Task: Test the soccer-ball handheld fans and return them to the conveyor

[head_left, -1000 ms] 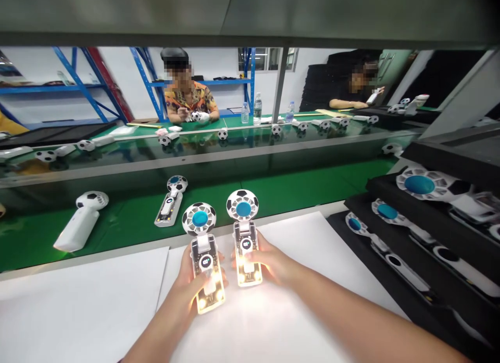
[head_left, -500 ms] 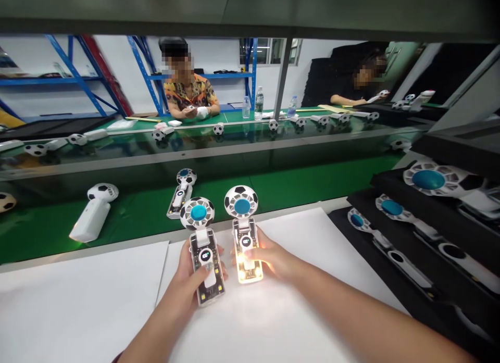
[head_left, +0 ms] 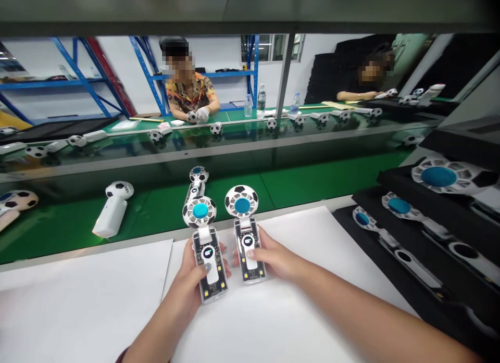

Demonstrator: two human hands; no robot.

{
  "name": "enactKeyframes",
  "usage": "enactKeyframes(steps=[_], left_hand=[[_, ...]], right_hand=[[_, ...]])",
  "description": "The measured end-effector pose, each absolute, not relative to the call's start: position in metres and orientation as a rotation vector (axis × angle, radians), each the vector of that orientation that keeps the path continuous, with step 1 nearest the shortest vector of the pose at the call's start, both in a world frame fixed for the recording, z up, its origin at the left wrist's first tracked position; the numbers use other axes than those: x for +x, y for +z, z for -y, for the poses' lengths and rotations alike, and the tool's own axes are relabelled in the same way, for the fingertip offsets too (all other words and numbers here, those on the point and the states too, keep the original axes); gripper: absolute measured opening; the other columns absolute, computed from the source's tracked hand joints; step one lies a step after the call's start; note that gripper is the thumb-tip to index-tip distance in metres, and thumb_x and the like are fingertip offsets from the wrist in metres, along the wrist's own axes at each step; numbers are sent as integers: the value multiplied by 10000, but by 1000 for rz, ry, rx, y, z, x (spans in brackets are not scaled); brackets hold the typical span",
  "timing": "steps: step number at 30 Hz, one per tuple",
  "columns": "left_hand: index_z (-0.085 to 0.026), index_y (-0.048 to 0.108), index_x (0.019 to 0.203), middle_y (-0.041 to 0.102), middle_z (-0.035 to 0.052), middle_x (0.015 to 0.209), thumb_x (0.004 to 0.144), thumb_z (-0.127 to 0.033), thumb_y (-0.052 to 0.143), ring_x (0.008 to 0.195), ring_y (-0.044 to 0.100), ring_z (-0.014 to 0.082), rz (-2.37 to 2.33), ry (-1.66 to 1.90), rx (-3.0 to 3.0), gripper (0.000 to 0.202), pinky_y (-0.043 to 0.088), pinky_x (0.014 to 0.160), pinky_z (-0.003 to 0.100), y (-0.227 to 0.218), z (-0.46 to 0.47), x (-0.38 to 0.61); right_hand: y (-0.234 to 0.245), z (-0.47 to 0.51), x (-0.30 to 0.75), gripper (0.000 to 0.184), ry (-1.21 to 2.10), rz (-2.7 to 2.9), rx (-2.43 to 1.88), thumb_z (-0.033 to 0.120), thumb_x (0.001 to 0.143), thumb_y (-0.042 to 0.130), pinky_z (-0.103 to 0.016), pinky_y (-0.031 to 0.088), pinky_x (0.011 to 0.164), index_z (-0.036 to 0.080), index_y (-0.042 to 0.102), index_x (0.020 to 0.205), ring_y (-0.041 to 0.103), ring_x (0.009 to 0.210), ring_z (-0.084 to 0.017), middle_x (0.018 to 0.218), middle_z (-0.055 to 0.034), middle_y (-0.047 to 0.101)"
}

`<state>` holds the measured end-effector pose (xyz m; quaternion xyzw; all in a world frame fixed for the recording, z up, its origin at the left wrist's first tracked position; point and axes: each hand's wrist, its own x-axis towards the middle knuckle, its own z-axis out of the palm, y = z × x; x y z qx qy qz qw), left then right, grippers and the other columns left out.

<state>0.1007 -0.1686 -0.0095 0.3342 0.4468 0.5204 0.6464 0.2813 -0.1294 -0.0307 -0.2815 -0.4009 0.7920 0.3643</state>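
While 2 small handheld fans stand side by side at lower centre, the left hand [head_left: 194, 279] grips the left fan [head_left: 206, 248] and the right hand [head_left: 273, 259] grips the right fan [head_left: 246, 233] above a white sheet [head_left: 78, 300].

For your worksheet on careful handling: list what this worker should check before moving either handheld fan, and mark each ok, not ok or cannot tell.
1. Left hand has a grip on the left clear-bodied, football-patterned fan: ok.
2. Right hand has a grip on the right matching fan: ok.
3. Both round displays lit: ok.
4. Handle lamps off: ok.
5. Blades spinning: cannot tell.
6. White sheet lies beneath both: ok.
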Motion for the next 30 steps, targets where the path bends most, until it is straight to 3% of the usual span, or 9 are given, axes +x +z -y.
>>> enactKeyframes(steps=[8, 20, 26, 30], left_hand=[[-276, 417, 1135, 559, 72, 1127, 610, -265, 718, 786, 623, 245, -991, 1209, 797, 605, 528, 660, 376, -12, 168, 96], [-288, 387, 1158, 561, 62, 1082, 593, -296, 771, 768, 608, 231, -988, 1206, 809, 684, 508, 760, 444, -11, 169, 99], [-287, 365, 1178, 549, 75, 1084, 620, -321, 756, 744, 598, 216, -1009, 1173, 868, 682, 501, 680, 371, -13, 169, 96], [-283, 329, 1197, 551, 72, 1077, 628, -292, 748, 751, 602, 214, -1005, 1165, 872, 707, 510, 711, 380, -13, 169, 94]], right_hand=[[-27, 130, 280, 634, 2034, 1014, -773, 287, 577, 734, -357, 443, 765, 222, 356, 1082, 594, 820, -182, 950, -11, 555], [-39, 129, 286, 623, 1896, 1329, -742, 276, 669, 664, -398, 415, 837, 219, 311, 1179, 543, 956, -220, 995, -40, 543], [-35, 129, 283, 657, 1901, 1286, -773, 228, 636, 640, -407, 410, 865, 203, 298, 1197, 536, 963, -219, 999, -45, 536], [-32, 130, 282, 707, 1922, 1254, -765, 244, 637, 654, -409, 421, 855, 201, 272, 1230, 548, 959, -221, 1017, -54, 543]])
